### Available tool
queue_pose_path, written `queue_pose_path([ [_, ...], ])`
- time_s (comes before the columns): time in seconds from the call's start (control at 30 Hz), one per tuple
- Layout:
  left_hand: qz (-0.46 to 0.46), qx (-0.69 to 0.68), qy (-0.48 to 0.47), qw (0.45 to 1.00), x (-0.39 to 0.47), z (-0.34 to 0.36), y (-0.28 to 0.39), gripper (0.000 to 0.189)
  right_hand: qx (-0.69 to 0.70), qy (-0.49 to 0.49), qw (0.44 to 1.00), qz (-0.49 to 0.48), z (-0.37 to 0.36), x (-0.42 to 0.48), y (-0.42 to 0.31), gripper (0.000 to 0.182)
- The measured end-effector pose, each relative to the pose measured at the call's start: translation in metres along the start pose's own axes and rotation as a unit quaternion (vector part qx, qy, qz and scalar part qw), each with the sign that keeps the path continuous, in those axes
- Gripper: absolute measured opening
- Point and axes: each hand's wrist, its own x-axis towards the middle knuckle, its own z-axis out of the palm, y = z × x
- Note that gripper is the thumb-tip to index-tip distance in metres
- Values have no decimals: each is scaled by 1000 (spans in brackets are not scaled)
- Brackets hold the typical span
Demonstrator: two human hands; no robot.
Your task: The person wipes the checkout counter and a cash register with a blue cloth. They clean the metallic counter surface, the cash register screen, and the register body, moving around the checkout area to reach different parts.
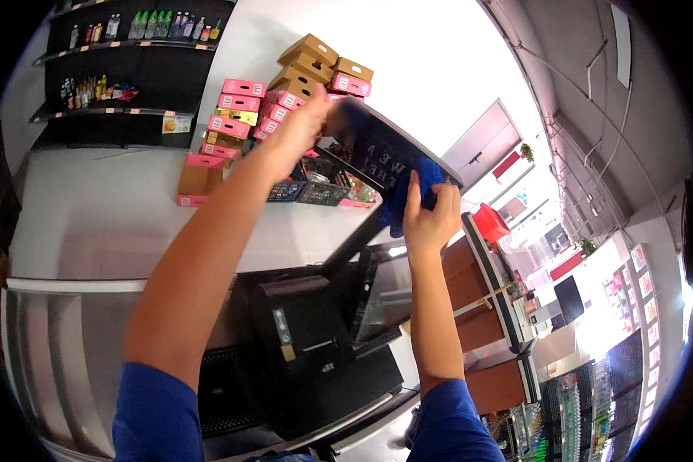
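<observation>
A black display screen (404, 141) on a dark stand is raised before me; its glossy face reflects lettering from a shirt. At its upper left edge is my left hand (309, 124), blurred, with its fingertips partly hidden; whether it grips the frame cannot be told. My right hand (436, 216) holds a blue cloth (418, 185) against the lower right part of the screen, the cloth bunched under the fingers and hanging down on the left. Below the screen stands a black receipt printer (306, 329), with a second, tilted screen (387, 289) beside it.
Pink and brown cardboard boxes (239, 104) are stacked against the wall, near black plastic crates (323, 193). Dark shelves (121, 75) with bottles stand at upper left. A metal-edged counter (81, 286) lies at lower left. A checkout counter (485, 271) with a red basket (491, 222) stands on the right.
</observation>
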Motion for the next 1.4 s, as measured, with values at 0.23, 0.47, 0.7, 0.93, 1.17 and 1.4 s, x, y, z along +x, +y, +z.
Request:
queue_pose_path([
  [0.23, 14, 15, -4, 1000, 11, -34, -24, 86, 95, -24, 994, -45, 71, 11, -82, 27],
  [0.47, -9, -71, -18, 997, 20, -33, -33, 89, 98, -103, 984, -109, 71, 21, -73, 29],
  [0.7, -44, 8, 26, 999, 29, -29, -21, 95, 52, -50, 997, -2, -9, 5, 8, 32],
  [0.93, -48, 40, 42, 997, 24, -24, -19, 94, 46, -50, 998, -14, 2, 11, -2, 31],
  [1.17, -32, 14, 26, 999, 20, -18, -12, 93, 111, -152, 980, -68, 76, 41, -98, 30],
  [1.4, -55, 15, 24, 998, 17, -10, -4, 104, 94, -141, 980, -100, 58, 38, -74, 30],
])
